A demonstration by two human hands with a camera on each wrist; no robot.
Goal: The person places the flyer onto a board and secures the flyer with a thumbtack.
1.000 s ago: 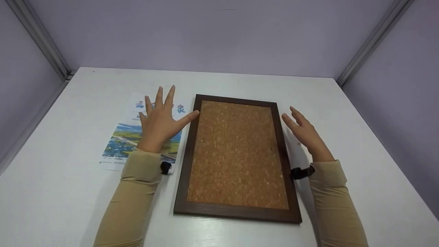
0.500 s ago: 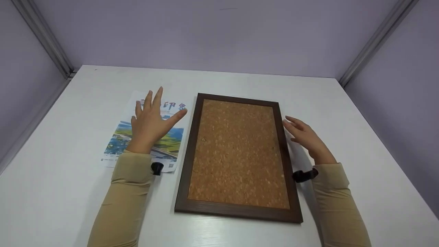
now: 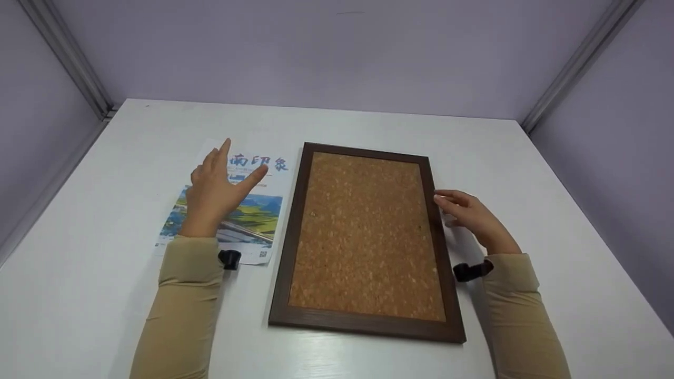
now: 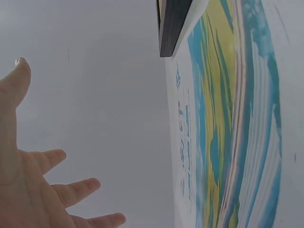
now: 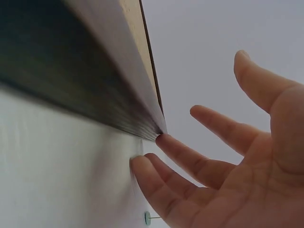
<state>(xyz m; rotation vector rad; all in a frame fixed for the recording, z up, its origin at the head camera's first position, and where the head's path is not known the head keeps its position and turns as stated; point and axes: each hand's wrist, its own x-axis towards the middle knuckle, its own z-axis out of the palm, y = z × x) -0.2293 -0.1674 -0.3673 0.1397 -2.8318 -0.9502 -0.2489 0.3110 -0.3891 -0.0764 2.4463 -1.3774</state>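
Note:
A cork board (image 3: 368,237) with a dark brown wooden frame lies flat in the middle of the white table. To its left is a printed poster (image 3: 258,216) with a coloured landscape and large characters. My left hand (image 3: 210,192) hovers over the poster with fingers spread; in the left wrist view the poster (image 4: 216,142) is apart from that hand (image 4: 28,190). My right hand (image 3: 476,218) is at the frame's right edge, holding nothing. In the right wrist view, a fingertip (image 5: 164,140) meets or nearly meets the frame's side (image 5: 71,66); the thumb stands away.
Near the right hand lies a small green disc (image 5: 147,218) with a thin pin, like a thumbtack. The white table (image 3: 532,173) ends at a pale back wall (image 3: 337,58). Side walls with metal corner posts (image 3: 579,63) stand left and right.
My left hand has moved left and slightly nearer, away from the board, uncovering more of the poster. My right hand has come down along the frame's right edge, its fingers bending toward it.

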